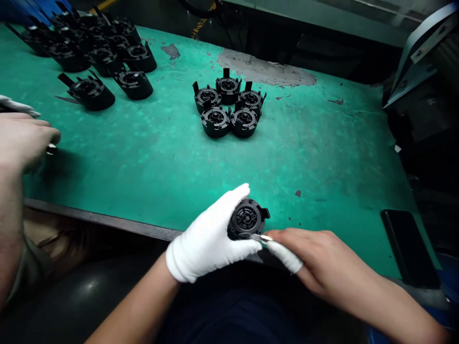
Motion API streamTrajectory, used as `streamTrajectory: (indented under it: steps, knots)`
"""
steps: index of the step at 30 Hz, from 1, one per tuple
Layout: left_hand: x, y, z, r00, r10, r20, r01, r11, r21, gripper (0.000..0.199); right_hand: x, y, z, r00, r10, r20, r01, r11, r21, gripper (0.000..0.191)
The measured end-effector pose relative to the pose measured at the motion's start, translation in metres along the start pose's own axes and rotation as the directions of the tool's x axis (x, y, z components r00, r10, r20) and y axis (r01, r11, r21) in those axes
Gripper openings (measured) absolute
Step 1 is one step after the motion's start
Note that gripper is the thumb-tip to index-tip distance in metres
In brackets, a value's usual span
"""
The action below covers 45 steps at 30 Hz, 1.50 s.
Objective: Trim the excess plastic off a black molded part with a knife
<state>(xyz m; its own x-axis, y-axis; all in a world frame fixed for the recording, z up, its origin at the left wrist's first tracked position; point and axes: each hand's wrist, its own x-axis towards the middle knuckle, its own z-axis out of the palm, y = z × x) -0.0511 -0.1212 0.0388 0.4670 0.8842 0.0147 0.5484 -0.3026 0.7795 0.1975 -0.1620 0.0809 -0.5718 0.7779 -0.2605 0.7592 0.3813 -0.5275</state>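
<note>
My left hand, in a white knit glove, is wrapped round a black round plastic part near the table's front edge. The part shows concentric rings on its face and a tab sticking out at the right. My right hand is bare except for a white cover on the thumb. It pinches a thin metal blade, whose tip meets the part's lower rim. The blade's handle end is hidden in my fingers.
Several similar black parts stand grouped mid-table, and more crowd the far left. A co-worker's hand is at the left. A black phone lies at the right edge of the green table.
</note>
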Motion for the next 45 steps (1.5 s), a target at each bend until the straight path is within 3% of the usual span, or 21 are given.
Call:
streamTrajectory:
  steps: [2, 3, 5, 7, 9, 11, 15, 21, 27, 33, 39, 45]
  knots:
    - [0.003, -0.009, -0.019, 0.995, 0.082, 0.054, -0.083, 0.996, 0.02, 0.081, -0.008, 0.008, -0.003, 0.983, 0.001, -0.185, 0.009, 0.998, 0.056, 0.047]
    - [0.003, -0.014, -0.028, 0.995, 0.097, -0.003, -0.097, 0.995, 0.015, 0.073, -0.011, 0.012, -0.003, 0.966, 0.025, -0.258, -0.009, 0.998, 0.064, 0.044]
    - [0.001, -0.022, -0.038, 0.974, 0.071, -0.215, -0.085, 0.995, -0.059, 0.066, -0.015, 0.019, -0.002, 0.949, 0.078, -0.305, -0.061, 0.996, 0.067, 0.041]
    - [-0.004, -0.024, -0.037, 0.939, -0.016, -0.344, -0.039, 0.988, -0.152, 0.08, -0.013, 0.025, 0.001, 0.961, 0.102, -0.258, -0.084, 0.993, 0.08, 0.04]
    - [-0.006, -0.022, -0.025, 0.944, -0.083, -0.318, 0.037, 0.988, -0.148, 0.105, -0.006, 0.028, 0.004, 0.974, 0.097, -0.207, -0.078, 0.992, 0.096, 0.041]
    - [-0.004, -0.015, -0.01, 0.957, -0.11, -0.267, 0.097, 0.993, -0.063, 0.114, 0.005, 0.029, 0.004, 0.977, 0.097, -0.188, -0.079, 0.992, 0.097, 0.04]
    - [0.004, -0.004, 0.011, 0.957, -0.093, -0.273, 0.093, 0.996, -0.013, 0.091, 0.027, 0.031, -0.007, 0.986, 0.06, -0.153, -0.06, 0.998, 0.009, 0.034]
    - [0.005, -0.007, 0.01, 0.971, -0.048, -0.236, 0.057, 0.998, 0.033, 0.085, 0.049, 0.036, -0.024, 0.999, -0.041, 0.018, 0.044, 0.989, -0.142, 0.035]
    - [0.007, -0.01, 0.012, 0.968, -0.041, -0.247, 0.058, 0.996, 0.061, 0.082, 0.053, 0.037, -0.02, 0.996, 0.038, -0.08, -0.062, 0.944, -0.324, 0.045]
    - [0.005, -0.006, 0.014, 0.956, -0.046, -0.291, 0.069, 0.995, 0.069, 0.078, 0.047, 0.031, -0.009, 0.992, 0.046, -0.117, -0.075, 0.963, -0.259, 0.036]
    - [0.004, -0.001, 0.031, 0.914, -0.046, -0.403, 0.093, 0.991, 0.099, 0.077, 0.051, 0.024, -0.004, 0.973, 0.145, -0.181, -0.195, 0.933, -0.301, 0.037]
    - [0.004, -0.001, 0.039, 0.895, -0.007, -0.445, 0.065, 0.991, 0.115, 0.079, 0.047, 0.025, 0.0, 0.981, 0.1, -0.169, -0.129, 0.977, -0.172, 0.036]
